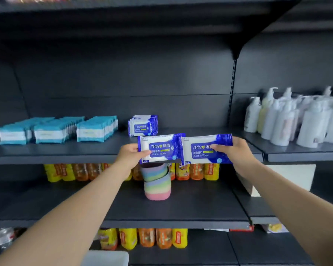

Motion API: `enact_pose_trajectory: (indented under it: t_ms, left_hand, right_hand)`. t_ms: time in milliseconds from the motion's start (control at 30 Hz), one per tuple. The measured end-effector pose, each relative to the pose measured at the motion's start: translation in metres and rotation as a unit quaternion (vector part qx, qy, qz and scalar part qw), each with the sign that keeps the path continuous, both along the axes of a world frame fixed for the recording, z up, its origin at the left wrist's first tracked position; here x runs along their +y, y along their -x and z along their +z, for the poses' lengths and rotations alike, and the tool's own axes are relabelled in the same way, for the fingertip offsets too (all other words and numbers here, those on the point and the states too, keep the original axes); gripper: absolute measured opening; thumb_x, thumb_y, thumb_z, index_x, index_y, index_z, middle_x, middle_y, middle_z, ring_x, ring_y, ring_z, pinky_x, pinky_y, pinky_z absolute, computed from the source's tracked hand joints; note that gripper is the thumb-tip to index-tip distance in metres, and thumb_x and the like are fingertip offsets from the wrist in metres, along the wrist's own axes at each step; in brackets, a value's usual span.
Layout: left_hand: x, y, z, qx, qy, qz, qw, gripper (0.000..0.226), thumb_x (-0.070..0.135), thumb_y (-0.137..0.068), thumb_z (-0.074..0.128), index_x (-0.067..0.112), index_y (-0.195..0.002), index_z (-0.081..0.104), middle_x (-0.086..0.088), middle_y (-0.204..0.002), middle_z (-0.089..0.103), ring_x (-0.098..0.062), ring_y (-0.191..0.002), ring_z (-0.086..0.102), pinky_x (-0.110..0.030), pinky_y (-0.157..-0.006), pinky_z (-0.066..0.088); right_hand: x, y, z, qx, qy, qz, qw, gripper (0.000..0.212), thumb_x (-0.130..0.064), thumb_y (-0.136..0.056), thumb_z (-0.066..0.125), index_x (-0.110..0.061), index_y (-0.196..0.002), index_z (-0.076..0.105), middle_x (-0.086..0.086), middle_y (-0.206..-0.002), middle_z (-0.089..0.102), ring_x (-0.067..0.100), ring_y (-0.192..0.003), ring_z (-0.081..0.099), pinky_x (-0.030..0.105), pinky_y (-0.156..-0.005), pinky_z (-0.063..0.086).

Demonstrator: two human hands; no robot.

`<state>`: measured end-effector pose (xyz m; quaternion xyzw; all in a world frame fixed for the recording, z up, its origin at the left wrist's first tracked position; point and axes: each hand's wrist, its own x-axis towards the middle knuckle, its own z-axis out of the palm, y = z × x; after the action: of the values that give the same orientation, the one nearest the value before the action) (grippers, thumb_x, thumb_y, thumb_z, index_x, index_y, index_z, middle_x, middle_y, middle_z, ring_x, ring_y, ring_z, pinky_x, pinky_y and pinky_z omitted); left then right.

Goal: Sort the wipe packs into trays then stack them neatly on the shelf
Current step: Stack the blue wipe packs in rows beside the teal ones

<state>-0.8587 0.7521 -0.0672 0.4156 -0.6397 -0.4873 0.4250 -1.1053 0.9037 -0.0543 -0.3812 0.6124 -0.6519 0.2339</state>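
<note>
The left hand (130, 154) pinches one blue alcohol wipe pack (158, 148) by its left end; the right hand (233, 150) grips a second pack (202, 150) by its right end. Both hover over the shelf edge (65, 159). Beyond the fingers stands the shelved row of blue packs (142, 126). Recommended: set both upright, labels forward, flush against that row.
</note>
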Motion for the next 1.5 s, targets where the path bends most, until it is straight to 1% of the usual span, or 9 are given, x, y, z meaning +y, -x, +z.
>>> enact_pose_trajectory:
  t_ms: [67, 167, 300, 400, 600, 800, 1067, 1267, 1501]
  left_hand:
    - [-0.016, 0.019, 0.012, 0.000, 0.003, 0.001, 1.000, 0.026, 0.005, -0.081, 0.070, 0.008, -0.107, 0.065, -0.008, -0.106, 0.069, -0.021, -0.093, 0.066, -0.036, -0.084, 0.054]
    - [-0.042, 0.052, 0.020, 0.013, 0.013, 0.001, 1.000, 0.021, 0.001, -0.083, 0.068, 0.009, -0.102, 0.065, -0.006, -0.099, 0.068, -0.020, -0.091, 0.064, -0.031, -0.081, 0.051]
    - [-0.086, 0.097, 0.020, -0.001, 0.019, 0.014, 1.000, 0.021, 0.004, -0.083, 0.068, 0.009, -0.104, 0.067, -0.006, -0.104, 0.069, -0.020, -0.095, 0.065, -0.034, -0.089, 0.051]
    - [-0.120, 0.126, 0.016, -0.012, 0.024, 0.028, 0.999, 0.023, 0.007, -0.084, 0.068, 0.008, -0.106, 0.068, -0.005, -0.101, 0.069, -0.020, -0.094, 0.064, -0.032, -0.087, 0.050]
    - [-0.179, 0.171, -0.002, -0.008, 0.024, 0.029, 0.999, 0.015, 0.002, -0.084, 0.066, 0.016, -0.089, 0.067, -0.001, -0.089, 0.070, -0.021, -0.089, 0.067, -0.035, -0.085, 0.052]
    - [-0.241, 0.213, -0.022, 0.015, 0.037, 0.022, 0.999, 0.021, 0.000, -0.086, 0.062, 0.021, -0.085, 0.063, 0.006, -0.088, 0.069, -0.007, -0.080, 0.065, -0.019, -0.069, 0.049]
    - [-0.308, 0.261, -0.033, 0.008, 0.060, -0.019, 0.998, 0.020, 0.000, -0.090, 0.056, 0.012, -0.104, 0.064, 0.002, -0.097, 0.068, -0.010, -0.087, 0.064, -0.017, -0.069, 0.048]
    - [-0.333, 0.274, -0.038, 0.008, 0.070, 0.006, 0.997, 0.018, -0.002, -0.089, 0.055, 0.009, -0.099, 0.065, 0.003, -0.091, 0.068, -0.015, -0.086, 0.064, -0.024, -0.076, 0.050]
    - [-0.347, 0.282, -0.039, -0.003, 0.057, 0.007, 0.998, 0.018, -0.002, -0.088, 0.059, 0.005, -0.104, 0.065, -0.005, -0.099, 0.069, -0.013, -0.083, 0.064, -0.017, -0.067, 0.048]
  right_hand:
    - [-0.015, 0.017, 0.009, 0.007, 0.009, -0.006, 1.000, 0.021, -0.013, -0.078, 0.077, -0.008, -0.096, 0.066, 0.007, -0.087, 0.074, 0.020, -0.079, 0.071, 0.036, -0.073, 0.057]
    - [-0.049, 0.049, 0.014, -0.007, 0.030, -0.008, 0.999, 0.019, -0.014, -0.079, 0.075, -0.011, -0.095, 0.065, 0.007, -0.090, 0.073, 0.020, -0.081, 0.071, 0.036, -0.075, 0.057]
    - [-0.101, 0.092, 0.011, -0.035, 0.035, -0.017, 0.999, 0.012, -0.011, -0.083, 0.072, -0.014, -0.092, 0.064, 0.007, -0.093, 0.072, 0.021, -0.084, 0.069, 0.036, -0.077, 0.055]
    - [-0.136, 0.119, 0.003, -0.039, 0.030, -0.007, 0.999, 0.010, -0.006, -0.087, 0.067, -0.009, -0.096, 0.064, 0.009, -0.095, 0.071, 0.025, -0.086, 0.068, 0.042, -0.086, 0.054]
    - [-0.201, 0.158, -0.025, -0.060, 0.013, -0.023, 0.998, 0.007, -0.006, -0.089, 0.064, -0.010, -0.094, 0.064, 0.011, -0.096, 0.070, 0.026, -0.087, 0.067, 0.043, -0.087, 0.052]
    - [-0.253, 0.185, -0.043, -0.108, 0.025, -0.052, 0.993, 0.009, -0.005, -0.088, 0.064, -0.009, -0.097, 0.064, 0.010, -0.093, 0.070, 0.024, -0.085, 0.067, 0.041, -0.084, 0.053]
    - [-0.308, 0.215, -0.045, -0.104, 0.040, -0.070, 0.991, 0.010, -0.005, -0.088, 0.064, -0.009, -0.097, 0.063, 0.008, -0.092, 0.070, 0.020, -0.083, 0.067, 0.038, -0.081, 0.053]
    - [-0.332, 0.230, -0.051, -0.100, 0.027, -0.070, 0.992, 0.017, -0.007, -0.087, 0.066, -0.008, -0.104, 0.065, 0.012, -0.100, 0.071, 0.029, -0.095, 0.068, 0.047, -0.091, 0.052]
    - [-0.341, 0.233, -0.049, -0.101, 0.031, -0.054, 0.993, 0.014, -0.005, -0.089, 0.063, -0.010, -0.102, 0.064, 0.010, -0.100, 0.071, 0.024, -0.091, 0.068, 0.041, -0.085, 0.053]
